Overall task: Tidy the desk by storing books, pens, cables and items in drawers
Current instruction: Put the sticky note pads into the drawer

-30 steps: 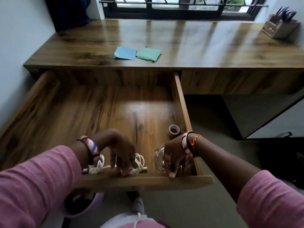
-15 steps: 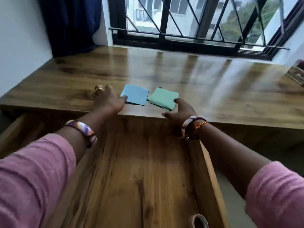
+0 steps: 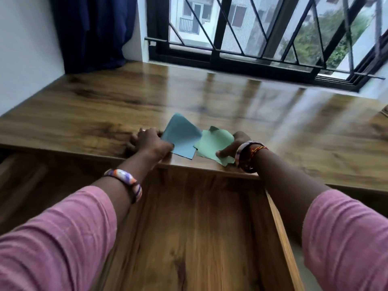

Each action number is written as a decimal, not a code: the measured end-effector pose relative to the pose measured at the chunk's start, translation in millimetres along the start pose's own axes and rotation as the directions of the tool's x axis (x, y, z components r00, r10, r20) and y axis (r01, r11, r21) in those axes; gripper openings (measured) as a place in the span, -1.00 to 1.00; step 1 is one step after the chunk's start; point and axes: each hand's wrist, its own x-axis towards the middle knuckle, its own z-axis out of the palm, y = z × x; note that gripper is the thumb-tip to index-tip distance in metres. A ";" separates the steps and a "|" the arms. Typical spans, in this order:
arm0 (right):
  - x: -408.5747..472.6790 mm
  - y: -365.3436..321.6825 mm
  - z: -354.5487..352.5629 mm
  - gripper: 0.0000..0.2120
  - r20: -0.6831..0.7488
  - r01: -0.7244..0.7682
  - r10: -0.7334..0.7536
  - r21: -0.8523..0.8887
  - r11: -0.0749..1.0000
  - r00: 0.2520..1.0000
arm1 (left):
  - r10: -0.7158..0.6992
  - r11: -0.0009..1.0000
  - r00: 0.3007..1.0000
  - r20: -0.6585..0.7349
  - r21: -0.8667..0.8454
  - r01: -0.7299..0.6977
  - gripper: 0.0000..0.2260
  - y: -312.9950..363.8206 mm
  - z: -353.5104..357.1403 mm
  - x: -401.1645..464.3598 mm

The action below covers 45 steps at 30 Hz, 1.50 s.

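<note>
Blue paper pad (image 3: 181, 136) and green paper pad (image 3: 215, 146) lie at the desk's (image 3: 294, 131) front edge above the open drawer (image 3: 195, 227), pinched by the left hand (image 3: 150, 141) and right hand (image 3: 233, 148) respectively; light, floppy sheets, judged best gripped along one edge.
</note>
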 end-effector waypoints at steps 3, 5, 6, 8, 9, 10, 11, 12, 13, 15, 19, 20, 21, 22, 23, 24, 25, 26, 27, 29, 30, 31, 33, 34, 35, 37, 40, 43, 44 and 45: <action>-22.7 8.3 8.5 -0.42 -0.044 0.009 -0.009 0.005 1.000 0.999 | 0.028 0.959 0.995 0.100 -0.283 0.001 -0.63 -12.9 -15.8 -26.1; -44.6 15.7 13.9 -0.52 -0.111 0.067 -0.055 0.108 0.992 0.992 | 0.086 0.909 0.989 0.122 -0.416 -0.027 -0.76 -23.6 -32.4 -53.2; -58.2 20.4 16.7 -0.60 -0.137 0.100 -0.073 0.197 0.975 0.988 | 0.097 0.891 0.989 0.112 -0.453 -0.036 -0.79 -31.8 -41.2 -66.3; -92.5 30.5 24.7 -0.65 -0.136 0.114 -0.061 0.427 0.897 0.989 | 0.047 0.863 0.992 0.119 -0.505 0.020 -0.80 -54.3 -64.8 -97.7; -108.7 34.7 27.9 -0.63 -0.106 0.092 -0.042 0.530 0.843 0.993 | 0.013 0.862 0.992 0.127 -0.504 0.053 -0.83 -66.7 -75.9 -112.1; -127.5 38.4 32.8 -0.62 -0.059 0.064 -0.036 0.605 0.794 0.998 | -0.029 0.890 0.993 0.113 -0.450 0.077 -0.82 -83.0 -89.8 -129.0; -143.6 41.6 36.7 -0.61 -0.005 0.033 -0.040 0.662 0.749 0.999 | -0.068 0.930 0.993 0.093 -0.356 0.097 -0.79 -99.9 -102.6 -142.5; -159.6 44.1 42.5 -0.61 0.055 -0.003 -0.052 0.712 0.703 0.997 | -0.101 0.963 0.993 0.061 -0.244 0.113 -0.76 -117.1 -116.5 -157.8; -172.6 45.7 48.7 -0.61 0.116 -0.044 -0.065 0.750 0.659 0.991 | -0.127 0.982 0.992 0.024 -0.137 0.129 -0.74 -133.1 -130.8 -171.7; -196.0 47.8 63.9 -0.65 0.240 -0.146 -0.076 0.782 0.606 0.968 | -0.186 0.982 0.982 -0.038 0.040 0.187 -0.72 -158.9 -159.5 -198.3; -241.3 39.5 97.4 -0.91 0.438 -0.283 -0.113 0.735 0.616 0.892 | -0.247 0.923 0.966 -0.082 0.284 0.260 -0.72 -188.6 -204.3 -243.7; -251.4 36.0 108.2 -0.89 0.470 -0.299 -0.121 0.719 0.628 0.875 | -0.252 0.907 0.962 -0.106 0.321 0.273 -0.72 -192.7 -211.9 -255.0; -259.4 32.6 117.8 -0.86 0.487 -0.308 -0.120 0.704 0.639 0.865 | -0.254 0.891 0.960 -0.119 0.357 0.280 -0.72 -195.7 -216.5 -263.5; -267.5 28.5 128.4 -0.84 0.495 -0.303 -0.122 0.690 0.657 0.860 | -0.253 0.875 0.959 -0.128 0.392 0.283 -0.72 -199.8 -220.1 -270.4; -274.4 24.8 139.5 -0.82 0.495 -0.288 -0.128 0.675 0.679 0.859 | -0.254 0.858 0.959 -0.127 0.428 0.284 -0.73 -203.5 -222.7 -276.1; -280.1 21.1 149.6 -0.76 0.495 -0.269 -0.137 0.660 0.701 0.858 | -0.250 0.838 0.962 -0.114 0.473 0.273 -0.74 -206.4 -223.9 -280.8; -286.0 15.8 160.3 -0.66 0.489 -0.248 -0.144 0.649 0.719 0.861 | -0.246 0.810 0.965 -0.094 0.526 0.258 -0.75 -210.5 -225.6 -283.6; -290.7 11.2 169.9 -0.58 0.479 -0.236 -0.144 0.645 0.727 0.866 | -0.240 0.775 0.968 -0.070 0.587 0.235 -0.76 -214.2 -226.6 -286.0; -293.4 6.4 179.8 -0.53 0.460 -0.223 -0.138 0.643 0.733 0.877 | -0.236 0.732 0.971 -0.046 0.649 0.209 -0.78 -218.8 -228.0 -286.9; -298.7 -1.5 194.4 -0.44 0.437 -0.202 -0.130 0.633 0.747 0.890 | -0.234 0.642 0.972 0.010 0.752 0.146 -0.78 -225.7 -227.3 -286.7; -300.3 -5.9 204.2 -0.37 0.438 -0.201 -0.125 0.625 0.754 0.890 | -0.246 0.595 0.968 0.038 0.794 0.120 -0.77 -231.2 -227.3 -285.3; -302.4 -11.0 212.2 -0.30 0.441 -0.202 -0.122 0.618 0.760 0.889 | -0.260 0.539 0.963 0.072 0.838 0.083 -0.75 -236.1 -226.6 -283.2; -307.9 -22.2 230.0 -0.33 0.424 -0.187 -0.116 0.608 0.771 0.898 | -0.292 0.432 0.945 0.150 0.902 -0.010 -0.71 -248.8 -227.1 -281.2; -309.6 -27.8 236.5 -0.41 0.409 -0.183 -0.108 0.610 0.771 0.906 | -0.303 0.390 0.936 0.179 0.919 -0.050 -0.71 -253.8 -227.9 -280.7; -311.4 -34.4 242.8 -0.49 0.402 -0.193 -0.096 0.617 0.763 0.910 | -0.317 0.361 0.926 0.203 0.929 -0.081 -0.72 -260.9 -228.1 -278.5; -310.1 -45.9 253.4 -0.61 0.392 -0.212 -0.063 0.617 0.758 0.918 | -0.329 0.298 0.916 0.229 0.946 -0.129 -0.72 -270.9 -227.1 -275.8; -301.2 -58.5 263.6 -0.66 0.323 -0.188 -0.006 0.567 0.802 0.947 | -0.345 0.210 0.893 0.289 0.951 -0.227 -0.71 -272.5 -222.4 -271.2; -290.9 -75.1 274.7 -0.67 0.227 -0.160 0.028 0.588 0.793 0.973 | -0.201 0.260 0.913 0.356 0.918 -0.300 -0.76 -266.9 -225.2 -269.1; -286.7 -81.0 279.0 -0.68 0.193 -0.134 0.025 0.574 0.808 0.981 | -0.118 0.338 0.918 0.378 0.885 -0.320 -0.78 -265.4 -227.3 -271.3; -283.5 -88.8 284.7 -0.70 0.167 -0.101 0.010 0.549 0.829 0.986 | -0.045 0.428 0.919 0.392 0.839 -0.337 -0.78 -268.4 -228.3 -273.5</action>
